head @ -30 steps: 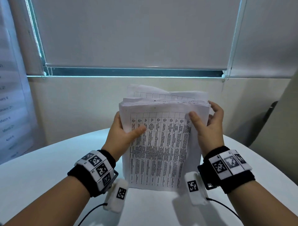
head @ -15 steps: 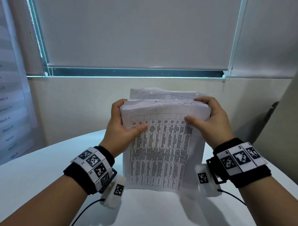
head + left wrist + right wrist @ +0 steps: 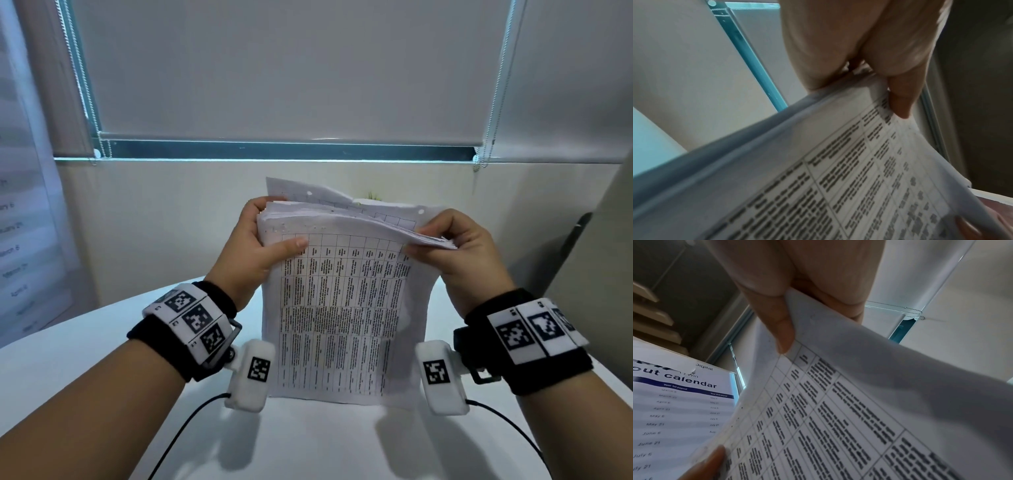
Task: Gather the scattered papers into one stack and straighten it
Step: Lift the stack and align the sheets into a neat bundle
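Paper stack [image 3: 337,308] upright between both hands, bottom edge on table [image 3: 68,377] for squaring; left hand [image 3: 255,255] and right hand [image 3: 462,257] pinch top corners.

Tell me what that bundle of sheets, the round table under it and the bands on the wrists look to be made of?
The stack of papers: thin matte white office paper, printed with a table; it bends and has punched holes. The table: smooth, faintly glossy white top, perhaps laminate; it carries soft shadows. The wristbands: black fabric, seemingly elastic, with white printed marker patches.
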Demonstrator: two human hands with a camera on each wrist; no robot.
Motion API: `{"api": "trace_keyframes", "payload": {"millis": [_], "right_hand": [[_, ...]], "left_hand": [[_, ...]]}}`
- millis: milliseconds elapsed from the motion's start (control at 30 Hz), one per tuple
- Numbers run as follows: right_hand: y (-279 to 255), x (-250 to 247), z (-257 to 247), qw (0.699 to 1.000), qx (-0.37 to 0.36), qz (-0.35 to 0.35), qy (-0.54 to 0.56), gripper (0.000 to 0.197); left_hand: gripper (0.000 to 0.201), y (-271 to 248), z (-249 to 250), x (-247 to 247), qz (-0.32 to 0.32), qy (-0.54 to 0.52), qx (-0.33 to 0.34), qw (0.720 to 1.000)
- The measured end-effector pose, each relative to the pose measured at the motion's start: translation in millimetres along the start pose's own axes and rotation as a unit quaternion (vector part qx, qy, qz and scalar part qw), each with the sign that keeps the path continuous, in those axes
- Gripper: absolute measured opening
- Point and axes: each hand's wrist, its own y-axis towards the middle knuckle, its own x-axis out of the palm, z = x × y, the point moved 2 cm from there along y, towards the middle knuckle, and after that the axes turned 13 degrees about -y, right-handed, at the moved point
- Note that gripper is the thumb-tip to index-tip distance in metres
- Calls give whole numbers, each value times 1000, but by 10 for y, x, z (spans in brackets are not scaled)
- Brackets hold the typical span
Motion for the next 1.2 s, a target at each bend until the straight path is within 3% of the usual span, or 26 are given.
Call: {"api": "trace_keyframes", "payload": {"millis": [100, 200, 300, 433, 600, 700, 767, 900, 1000, 1100, 1200], "right_hand": [[-10, 9, -13, 1000, 5, 6, 1, 52], [-17, 5, -21, 1000, 10, 13, 1, 52], [-17, 11, -32, 1000, 14, 24, -12, 43], [-43, 25, -22, 998, 37, 41, -11, 29], [-90, 49, 29, 995, 86, 54, 24, 32], [-117, 97, 44, 993, 96, 52, 37, 48], [-119, 110, 46, 994, 96, 35, 41, 48], [-178, 85, 135, 992, 114, -47, 13, 46], [-282, 129, 357, 985, 154, -62, -42, 39], [-307, 202, 449, 985, 156, 29, -62, 31], [-272, 249, 345, 985, 147, 86, -11, 34]], "left_hand": [[69, 7, -38, -47, -19, -16, -44, 999], [58, -52, -108, -88, -27, 10, -67, 997], [53, -92, -152, -132, -8, 34, -54, 998], [63, -113, -209, -183, 15, 39, -40, 998], [63, -194, -275, -197, 13, 37, -49, 998], [45, -209, -271, -169, 31, 42, -30, 998], [33, -223, -266, -145, 49, 41, -19, 998], [30, -267, -273, -122, 72, 19, -13, 997], [33, -287, -246, -50, 78, 13, -6, 997], [34, -259, -175, 19, 85, 37, 28, 995], [75, -213, -114, 14, 38, 32, 39, 998]]}}
